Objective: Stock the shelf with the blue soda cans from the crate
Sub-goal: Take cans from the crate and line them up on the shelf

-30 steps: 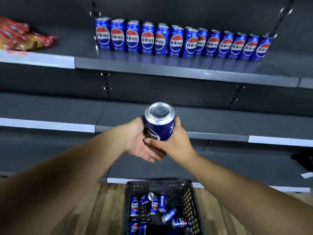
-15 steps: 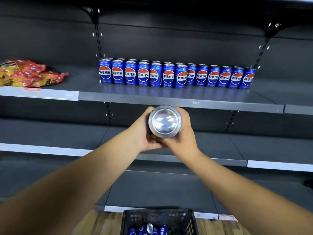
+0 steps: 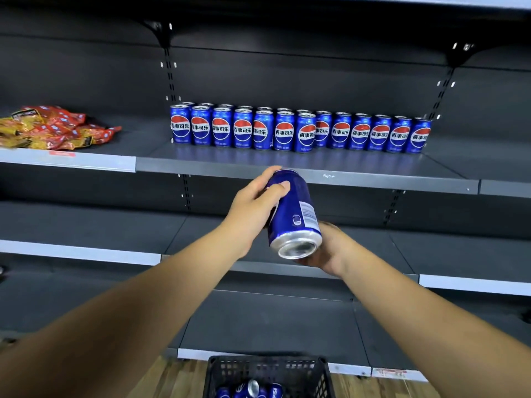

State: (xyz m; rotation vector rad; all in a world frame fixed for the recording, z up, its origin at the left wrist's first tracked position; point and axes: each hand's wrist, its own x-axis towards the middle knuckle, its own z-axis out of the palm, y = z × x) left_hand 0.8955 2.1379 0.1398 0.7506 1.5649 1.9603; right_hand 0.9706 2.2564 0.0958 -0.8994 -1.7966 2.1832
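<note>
can [image 3: 293,214] now tipped base-first toward camera, gripped between both hands: left [image 3: 254,203] above, right [image 3: 327,249] beneath

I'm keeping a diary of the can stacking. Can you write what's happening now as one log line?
stage: carrying to shelf | left hand: grips blue can | right hand: supports can's base | can: tilted, below shelf edge | crate: cans left

You face a dark grey back panel [image 3: 301,79] crossed by slotted uprights [image 3: 171,79], with black brackets [image 3: 161,31] holding a board above. Pale price strips [image 3: 67,159] edge the boards to your left and lower right. At your upper left lies a heap of red and yellow snack packets [image 3: 54,127]. Beneath you runs a wooden plank floor [image 3: 172,380]. Soft light glints off the grey metal edges.
</note>
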